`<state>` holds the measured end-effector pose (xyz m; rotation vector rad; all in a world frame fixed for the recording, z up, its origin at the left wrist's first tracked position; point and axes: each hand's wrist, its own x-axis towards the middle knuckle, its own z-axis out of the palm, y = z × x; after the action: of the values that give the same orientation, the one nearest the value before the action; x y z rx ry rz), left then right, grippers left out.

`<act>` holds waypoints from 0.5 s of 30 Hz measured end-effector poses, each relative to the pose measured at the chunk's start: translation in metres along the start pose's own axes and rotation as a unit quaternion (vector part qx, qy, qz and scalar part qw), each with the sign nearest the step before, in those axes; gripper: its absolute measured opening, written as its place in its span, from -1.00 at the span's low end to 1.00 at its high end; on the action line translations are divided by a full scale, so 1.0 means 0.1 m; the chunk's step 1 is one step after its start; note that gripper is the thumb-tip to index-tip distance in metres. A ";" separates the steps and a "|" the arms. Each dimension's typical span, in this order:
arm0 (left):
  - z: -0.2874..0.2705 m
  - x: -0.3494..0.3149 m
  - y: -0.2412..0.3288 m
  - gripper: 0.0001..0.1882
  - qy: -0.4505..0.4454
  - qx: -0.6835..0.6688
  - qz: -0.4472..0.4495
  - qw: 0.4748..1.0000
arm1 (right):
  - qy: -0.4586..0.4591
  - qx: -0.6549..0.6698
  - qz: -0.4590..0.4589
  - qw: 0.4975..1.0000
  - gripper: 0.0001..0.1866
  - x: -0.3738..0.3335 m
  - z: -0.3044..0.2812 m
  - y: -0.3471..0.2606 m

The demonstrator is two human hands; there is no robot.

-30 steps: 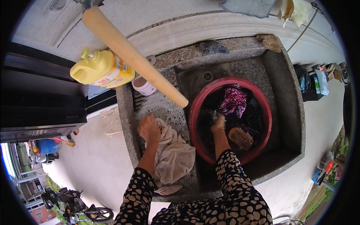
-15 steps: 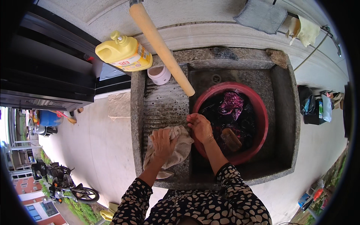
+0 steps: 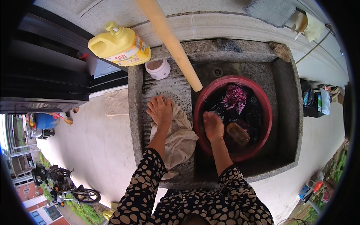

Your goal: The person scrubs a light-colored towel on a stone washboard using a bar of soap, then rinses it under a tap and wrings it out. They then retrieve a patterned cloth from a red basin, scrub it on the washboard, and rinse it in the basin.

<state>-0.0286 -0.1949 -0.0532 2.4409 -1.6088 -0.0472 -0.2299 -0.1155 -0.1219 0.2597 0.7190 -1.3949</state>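
My left hand (image 3: pixel 160 110) presses on the far end of a wet beige cloth (image 3: pixel 177 144), its fingers stretched out over the ribbed stone washboard (image 3: pixel 161 89). The cloth lies bunched along the board, with its near end toward my body. My right hand (image 3: pixel 213 126) is inside the left side of a red basin (image 3: pixel 267 112), cupped low over dark water, and nothing shows in it. In the basin float a pink-and-black patterned cloth (image 3: pixel 234 98) and a brown wooden scrubbing brush (image 3: pixel 238 134). Other dark fabric in the water is hard to make out.
A stone sink (image 3: pixel 287 108) surrounds the basin. A tan pipe (image 3: pixel 176 48) slants down over the board. At the back left stand a yellow pump bottle (image 3: pixel 123 47) and a small pinkish-white tub (image 3: pixel 158 69). A grey cloth (image 3: pixel 270 12) hangs at the back right.
My left hand has slid away from me along the washboard, and the cloth now lies more stretched out. My right hand has moved from the basin's rim to over its water.
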 end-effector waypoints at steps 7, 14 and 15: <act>-0.09 -0.31 -0.45 -0.85 0.059 -0.128 0.273 0.952 | -0.035 -0.684 -0.240 0.688 -0.61 -0.45 1.26 0.51; -0.38 -1.25 -0.84 -0.85 0.047 -0.322 0.253 0.911 | -0.022 -0.781 -0.405 0.475 -0.79 -0.94 0.87 1.03; -0.43 -1.01 -0.69 -0.85 0.135 -0.301 0.354 0.875 | -0.014 -0.807 -0.404 0.430 -0.81 -0.89 0.83 1.02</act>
<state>-0.0009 -0.0698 -0.0342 1.2551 -1.8843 -0.0715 -0.1080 -0.0715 -0.0299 -1.8831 1.9630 -0.8433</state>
